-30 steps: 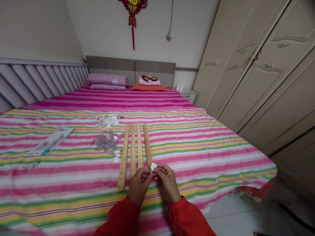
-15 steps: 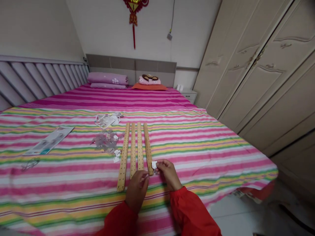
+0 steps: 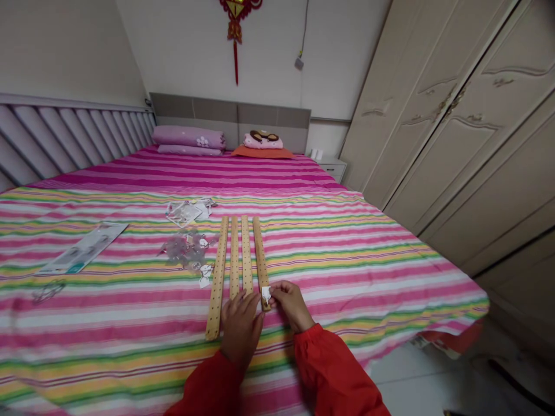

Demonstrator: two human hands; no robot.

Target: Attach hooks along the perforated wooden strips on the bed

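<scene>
Several wooden strips with rows of small holes lie side by side, running away from me. A small white adhesive hook (image 3: 266,293) is pinched between the thumb and fingers of my right hand (image 3: 291,303). It sits over the near end of the rightmost wooden strip (image 3: 261,254). My left hand (image 3: 241,323) lies across the near ends of the middle strips (image 3: 235,260), its fingers stretched and slightly apart, the fingertips close to the hook. The leftmost strip (image 3: 217,283) reaches further toward me. More white hooks (image 3: 204,276) lie left of it.
A pile of clear suction hooks (image 3: 186,248) lies left of the strips, with clear packets (image 3: 188,212) behind it. Further left are a blister card (image 3: 87,248) and a small wire tangle (image 3: 48,290). The striped bedspread (image 3: 368,271) drops off at the right edge, near the wardrobe (image 3: 437,144).
My right hand has moved the white hook left, from beside the rightmost strip to over its near end. My left hand has opened out from a pinch onto the strips.
</scene>
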